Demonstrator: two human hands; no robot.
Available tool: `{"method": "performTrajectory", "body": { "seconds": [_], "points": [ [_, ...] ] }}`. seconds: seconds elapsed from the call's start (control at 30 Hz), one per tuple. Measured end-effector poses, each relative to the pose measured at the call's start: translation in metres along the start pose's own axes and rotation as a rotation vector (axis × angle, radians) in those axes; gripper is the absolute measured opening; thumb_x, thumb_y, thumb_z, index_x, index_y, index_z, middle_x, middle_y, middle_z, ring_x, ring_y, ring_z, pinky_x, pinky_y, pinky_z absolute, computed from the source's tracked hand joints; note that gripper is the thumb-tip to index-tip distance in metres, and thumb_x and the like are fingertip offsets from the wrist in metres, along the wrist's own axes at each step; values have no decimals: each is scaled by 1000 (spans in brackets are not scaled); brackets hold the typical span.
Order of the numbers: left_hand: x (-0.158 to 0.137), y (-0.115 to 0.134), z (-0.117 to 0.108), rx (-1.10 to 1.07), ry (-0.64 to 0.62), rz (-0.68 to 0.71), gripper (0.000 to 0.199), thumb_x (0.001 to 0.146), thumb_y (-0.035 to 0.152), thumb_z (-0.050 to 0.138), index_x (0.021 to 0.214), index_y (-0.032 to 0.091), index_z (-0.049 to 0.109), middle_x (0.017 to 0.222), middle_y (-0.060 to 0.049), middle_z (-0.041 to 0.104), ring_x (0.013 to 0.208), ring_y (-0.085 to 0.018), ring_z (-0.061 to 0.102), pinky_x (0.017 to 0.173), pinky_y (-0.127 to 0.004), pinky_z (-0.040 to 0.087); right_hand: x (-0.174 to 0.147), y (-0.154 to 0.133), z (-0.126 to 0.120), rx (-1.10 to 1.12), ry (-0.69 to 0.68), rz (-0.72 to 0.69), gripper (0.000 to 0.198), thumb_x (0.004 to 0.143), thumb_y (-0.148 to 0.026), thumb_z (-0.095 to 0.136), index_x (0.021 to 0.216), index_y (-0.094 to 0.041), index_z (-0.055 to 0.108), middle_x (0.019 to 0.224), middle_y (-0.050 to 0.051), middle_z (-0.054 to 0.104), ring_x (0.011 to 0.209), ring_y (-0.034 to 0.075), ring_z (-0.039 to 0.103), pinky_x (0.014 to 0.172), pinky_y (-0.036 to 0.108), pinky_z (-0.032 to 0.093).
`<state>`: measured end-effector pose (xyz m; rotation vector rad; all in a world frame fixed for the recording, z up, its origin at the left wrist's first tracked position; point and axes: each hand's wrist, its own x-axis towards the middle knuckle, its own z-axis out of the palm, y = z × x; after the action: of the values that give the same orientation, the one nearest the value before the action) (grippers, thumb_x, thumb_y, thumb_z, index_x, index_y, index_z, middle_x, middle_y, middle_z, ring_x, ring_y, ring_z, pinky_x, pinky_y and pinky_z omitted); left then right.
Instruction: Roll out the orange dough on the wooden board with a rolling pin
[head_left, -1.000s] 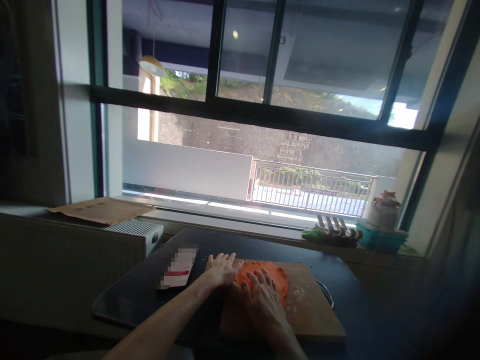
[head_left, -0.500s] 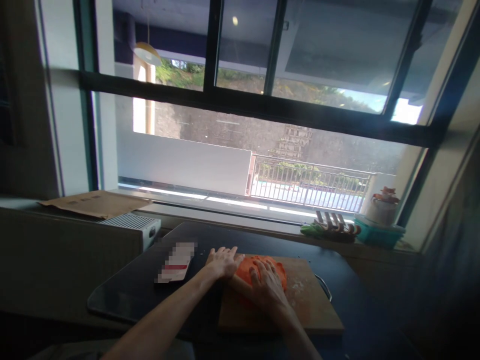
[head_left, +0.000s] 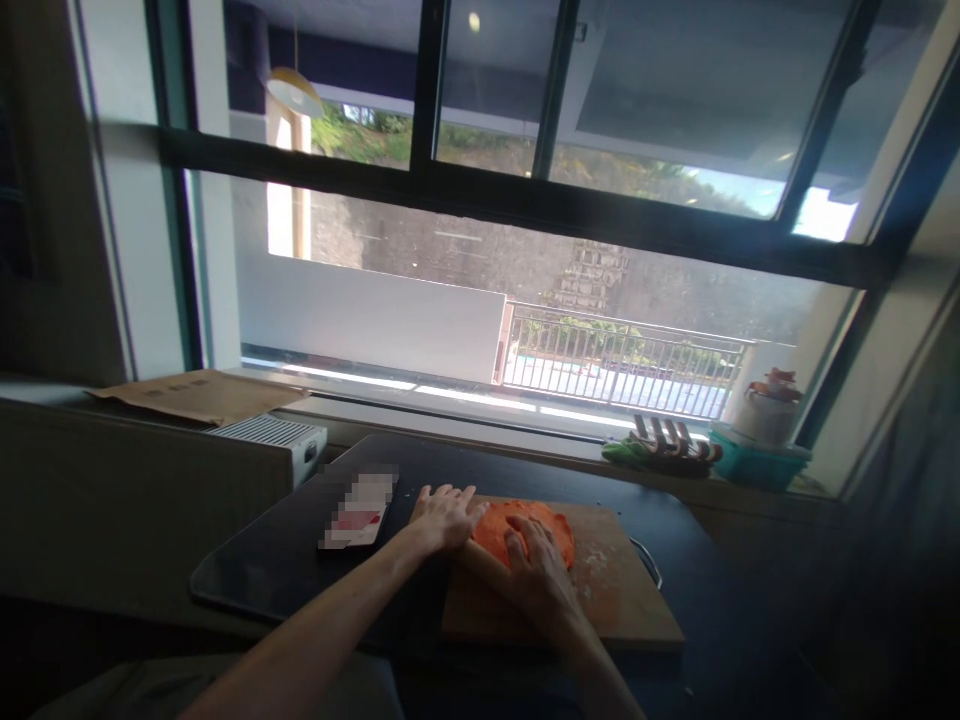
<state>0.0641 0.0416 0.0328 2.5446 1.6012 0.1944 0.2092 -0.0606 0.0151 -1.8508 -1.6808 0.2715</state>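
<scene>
A flattened piece of orange dough lies on a wooden cutting board with a metal handle at its right. Across the dough's near left edge runs a wooden rolling pin, slanted and partly covered by my hands. My left hand grips its far left end, fingers pointing forward. My right hand rests over the nearer end, with its slightly bent fingers reaching over the dough. Pale flour-like patches show on the board right of the dough.
The board sits on a dark table. A phone-like blurred item lies left of my left forearm. On the windowsill stand a dark slatted rack and a teal container. A brown paper bag lies at far left.
Both hands have drawn slightly back toward me on the board with the rolling pin, uncovering more of the dough. The camera view has shifted a little.
</scene>
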Motion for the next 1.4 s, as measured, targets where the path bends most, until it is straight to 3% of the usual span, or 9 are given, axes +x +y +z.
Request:
{"method": "performTrajectory", "body": {
  "seconds": [0.33,0.67,1.03,1.4],
  "points": [
    [-22,-9,-2,16,-6,35,60,91,52,20,137,23,44,141,-8,50,136,-28,34,109,-57,18,-27,-20,0,153,8,-23,42,93,-36,32,122,-22,58,132,5,54,133,21,35,108,36,31],
    [-8,0,-4,41,-11,33,63,91,55,20,136,20,46,140,-12,50,134,-29,36,109,-56,18,-3,8,9,250,92,-46,40,89,-30,36,116,-17,61,121,10,61,117,21,52,103,34,38],
    [-33,-16,2,45,44,83,58,92,50,20,135,22,47,142,-7,48,137,-28,31,110,-56,18,-34,-15,9,296,89,-73,38,88,-27,36,117,-21,60,123,6,60,125,19,46,104,33,37],
    [-14,-7,0,33,36,66,55,92,48,24,134,23,49,139,-9,52,133,-29,38,108,-58,21,-6,4,9,290,200,-48,39,87,-28,35,111,-18,64,109,9,65,107,19,59,94,29,45]
  ]
}}
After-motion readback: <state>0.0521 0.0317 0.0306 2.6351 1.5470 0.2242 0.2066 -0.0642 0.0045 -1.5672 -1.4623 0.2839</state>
